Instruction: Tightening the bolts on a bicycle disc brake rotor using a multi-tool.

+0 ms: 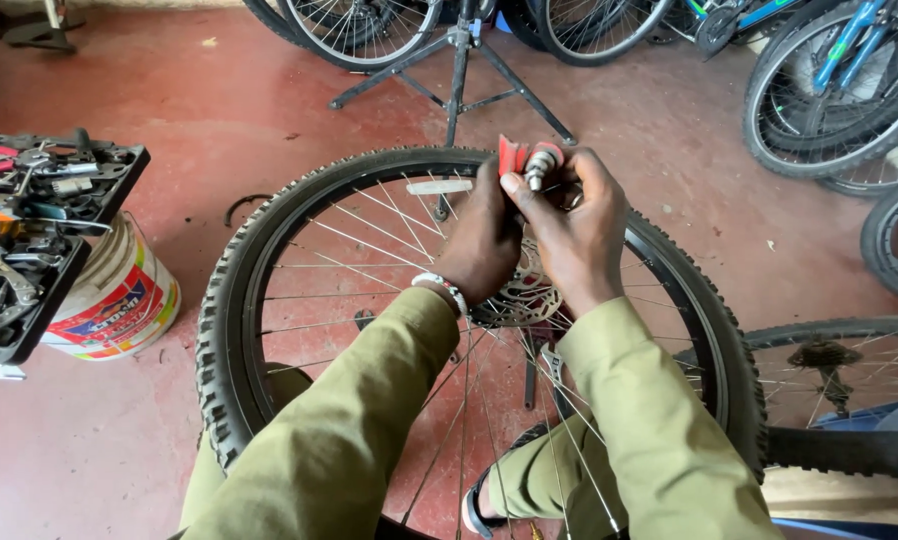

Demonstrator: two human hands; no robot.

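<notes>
A bicycle wheel (231, 300) with a knobby black tyre, silver spokes and a brake disc (524, 298) at its hub rests across my lap. Both hands are raised together above the hub. My left hand (484, 240) pinches a small red piece (510, 156). My right hand (579, 235) holds a small silver and red cylindrical part (540, 163) between thumb and fingers, right beside the red piece. Olive sleeves cover both arms, and a bracelet sits on my left wrist.
An open black tool case (29, 225) with several tools rests on a white bucket (119, 300) at left. A black repair stand (459, 75) stands ahead on the red floor. Bicycles and wheels (839, 90) line the back and right; another wheel (849, 400) lies at right.
</notes>
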